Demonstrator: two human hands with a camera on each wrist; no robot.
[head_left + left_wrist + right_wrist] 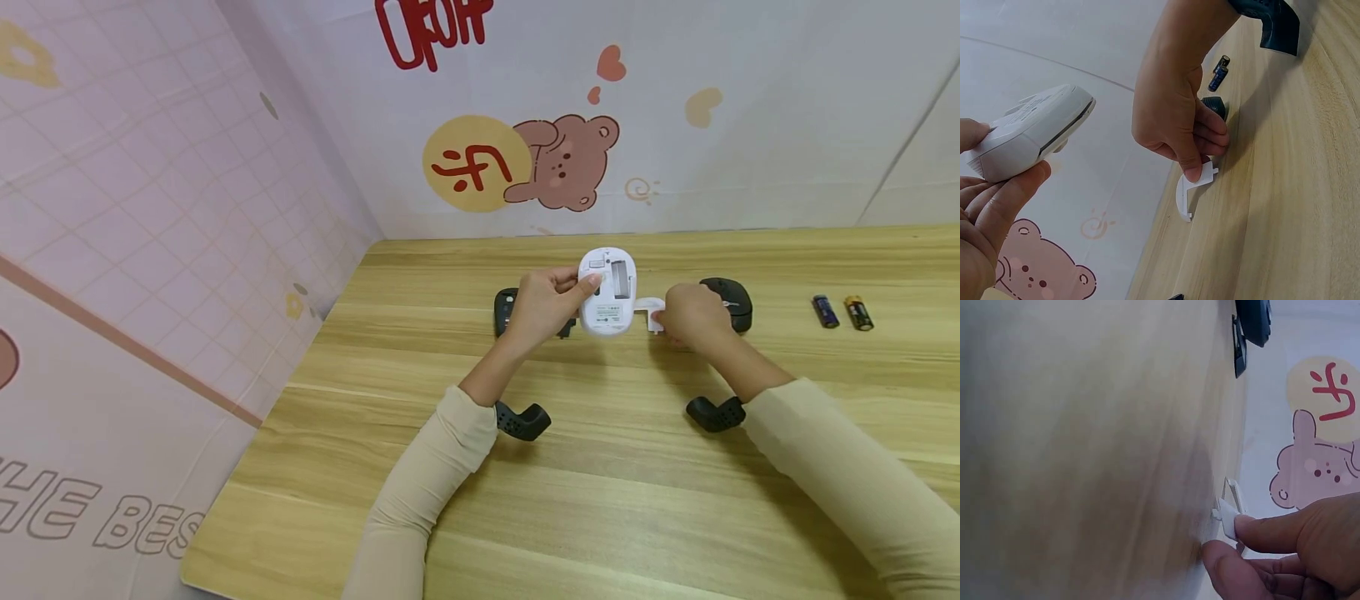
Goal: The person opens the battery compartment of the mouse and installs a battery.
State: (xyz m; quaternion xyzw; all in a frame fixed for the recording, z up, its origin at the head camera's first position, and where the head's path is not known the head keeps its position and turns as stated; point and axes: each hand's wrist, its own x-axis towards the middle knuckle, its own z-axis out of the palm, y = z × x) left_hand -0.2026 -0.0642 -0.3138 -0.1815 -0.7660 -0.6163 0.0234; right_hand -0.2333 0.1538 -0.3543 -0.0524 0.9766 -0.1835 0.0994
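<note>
In the head view my left hand (534,307) holds a white computer mouse (609,313) up off the table, thumb on its underside. The underside faces the camera, and its battery slot (621,279) lies uncovered. In the left wrist view the mouse (1029,134) appears edge-on, between thumb and fingers. My right hand (693,315) pinches a thin white battery cover (651,303) between thumb and fingers, close over the wood. Two narrow arms of this cover (1181,199) show in the left wrist view; in the right wrist view the thumb partly hides the cover (1228,519).
Behind my right hand sits a black mouse (731,302). Another black device (504,310), partly hidden, lies behind the left hand near a small black piece (567,327). A blue battery (826,311) and a black-and-gold one (858,312) lie right. A printed cloth wall (675,183) borders the table.
</note>
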